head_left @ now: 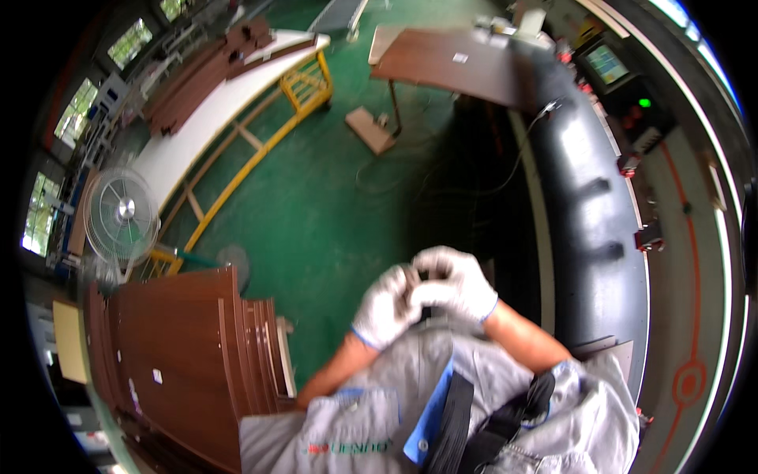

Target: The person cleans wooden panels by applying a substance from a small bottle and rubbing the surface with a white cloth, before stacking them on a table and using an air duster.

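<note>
My left hand (pixel 388 304), in a white work glove with a blue cuff edge, is in front of my chest with its fingers curled inward. My right hand (pixel 458 283), gloved the same way, meets it at the fingertips. Its thumb and fingers bend round toward the left hand's fingers. A small dark patch shows between the two hands. Whether it is an object, a soiled glove tip or just shadow cannot be made out. Both hands are in the air, apart from any table or panel.
A stack of brown panels (pixel 181 347) stands at my left, beside a fan (pixel 122 209). Beyond is a white-topped table (pixel 178 158) with a yellow frame (pixel 245 174) and brown strips. Ahead is a brown panel on a table (pixel 450 67). A long dark machine bed (pixel 592 189) runs along my right.
</note>
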Tool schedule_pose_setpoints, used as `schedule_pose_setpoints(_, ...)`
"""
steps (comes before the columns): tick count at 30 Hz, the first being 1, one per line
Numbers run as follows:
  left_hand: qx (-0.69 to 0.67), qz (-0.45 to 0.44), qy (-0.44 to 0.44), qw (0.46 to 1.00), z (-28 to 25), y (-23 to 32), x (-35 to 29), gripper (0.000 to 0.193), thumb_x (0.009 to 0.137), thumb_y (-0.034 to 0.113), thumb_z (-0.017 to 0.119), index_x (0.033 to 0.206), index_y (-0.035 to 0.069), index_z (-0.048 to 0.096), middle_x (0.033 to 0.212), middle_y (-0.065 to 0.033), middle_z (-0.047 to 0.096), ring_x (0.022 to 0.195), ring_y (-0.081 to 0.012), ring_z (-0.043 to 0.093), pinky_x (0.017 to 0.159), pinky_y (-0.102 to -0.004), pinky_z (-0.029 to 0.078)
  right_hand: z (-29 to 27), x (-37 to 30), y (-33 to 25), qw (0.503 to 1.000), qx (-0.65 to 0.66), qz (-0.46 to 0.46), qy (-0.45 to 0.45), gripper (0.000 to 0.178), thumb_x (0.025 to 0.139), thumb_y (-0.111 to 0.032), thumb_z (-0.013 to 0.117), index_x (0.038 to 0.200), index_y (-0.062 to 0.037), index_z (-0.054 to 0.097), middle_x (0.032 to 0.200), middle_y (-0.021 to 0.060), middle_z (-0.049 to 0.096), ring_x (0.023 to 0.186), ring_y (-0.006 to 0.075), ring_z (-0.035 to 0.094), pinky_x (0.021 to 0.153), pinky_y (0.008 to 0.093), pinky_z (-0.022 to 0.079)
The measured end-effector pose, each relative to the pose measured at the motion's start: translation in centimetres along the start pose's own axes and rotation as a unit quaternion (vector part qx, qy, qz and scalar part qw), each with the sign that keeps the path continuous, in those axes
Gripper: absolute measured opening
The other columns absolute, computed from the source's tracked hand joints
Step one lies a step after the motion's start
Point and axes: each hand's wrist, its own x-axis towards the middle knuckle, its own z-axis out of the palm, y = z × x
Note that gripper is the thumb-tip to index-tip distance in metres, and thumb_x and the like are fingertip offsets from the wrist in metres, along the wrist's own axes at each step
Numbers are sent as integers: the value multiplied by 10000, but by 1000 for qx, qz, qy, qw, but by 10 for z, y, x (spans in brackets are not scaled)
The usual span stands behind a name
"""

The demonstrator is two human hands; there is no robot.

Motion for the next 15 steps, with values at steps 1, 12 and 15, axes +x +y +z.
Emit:
schedule_pose_setpoints(1, -33, 50, -31, 998, 11, 28, 9, 256, 1027, 273, 619, 1178, 66, 608, 912, -67, 635, 742, -182, 609, 600, -303, 502, -10, 28, 1, 994, 90, 63, -23, 383, 816, -203, 850, 1097, 4, 692, 902, 41, 679, 779, 105, 618, 697, 302, 538)
schedule_pose_setpoints(12, 188, 371, -68, 907, 76, 242, 119, 405, 869, 126, 802, 1211, 29, 607, 1025, -210, 672, 720, -243, 666, 517, -321, 529, -69, 270, -59, 984, 105, -75, -119, 141, 977, -107, 682, 1078, -10, 698, 958, 56, 719, 800, 158, 669, 725, 289, 532)
schedule_pose_setpoints(15, 230, 389, -66, 889, 62, 300, 152, 381, 876, 95, 792, 1202, 0, 618, 1032, -225, 681, 735, -235, 675, 526, -313, 533, -63, 335, -69, 964, -77, -239, -93, 181, 939, -94, 703, 1105, -24, 709, 1000, 125, 731, 833, 263, 714, 744, 343, 560)
